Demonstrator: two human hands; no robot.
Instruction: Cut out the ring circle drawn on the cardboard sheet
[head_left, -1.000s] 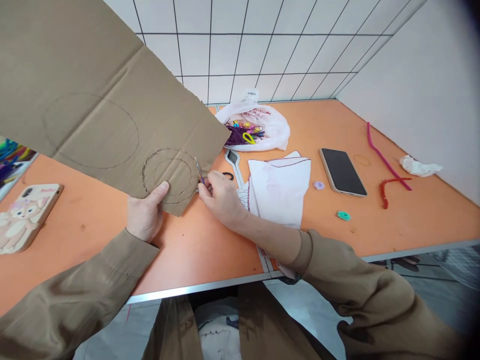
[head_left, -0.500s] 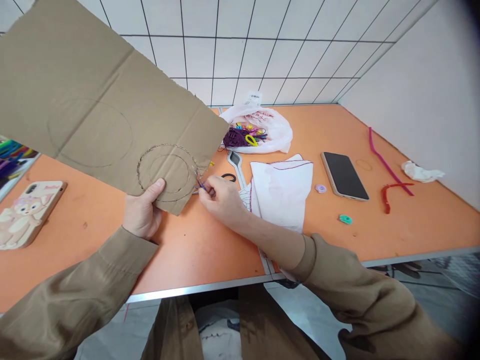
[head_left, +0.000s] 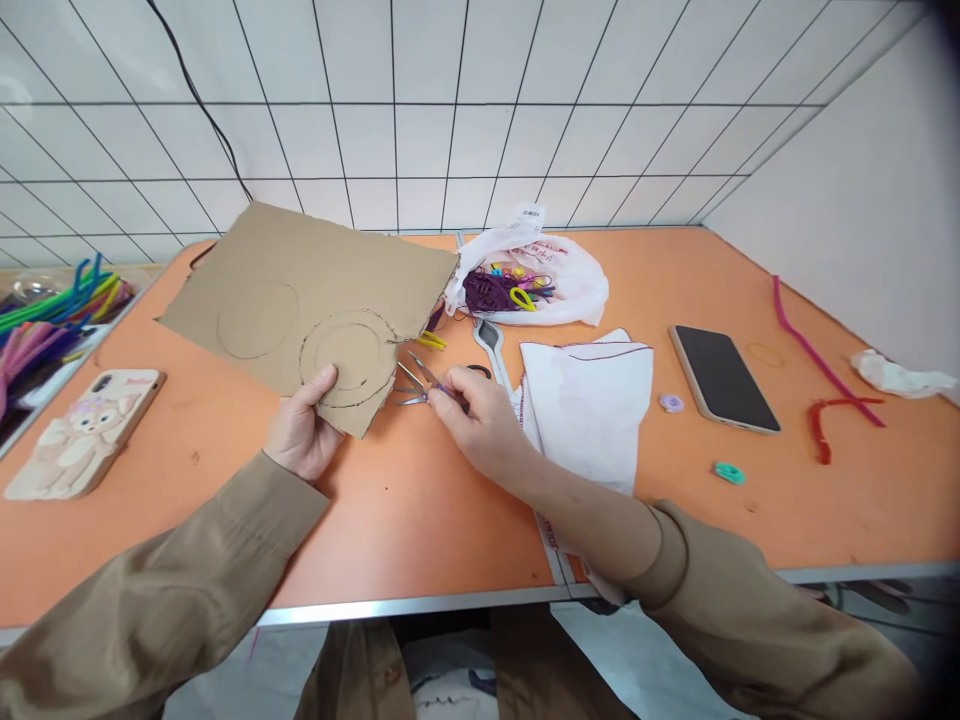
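Observation:
My left hand is closed on the lower edge of a brown cardboard sheet, its thumb lying on top. The sheet is tilted above the table and bears a drawn ring of two circles near its right corner, plus a fainter circle farther left. A cut runs in from the right edge beside the ring. Small scissors are gripped in my right hand, blades parted and apart from the cardboard. Under that hand, other metal blades lie on the table; a black loop handle shows behind it.
White cloth lies under my right forearm. Behind it is a plastic bag with purple yarn. A phone, two small clips and pipe cleaners are at right. A cartoon phone case and a craft box are at left.
The cardboard has dropped lower and tilted flatter. My right hand has drawn the scissors away from its edge, and their parted blades now show. The camera view has shifted.

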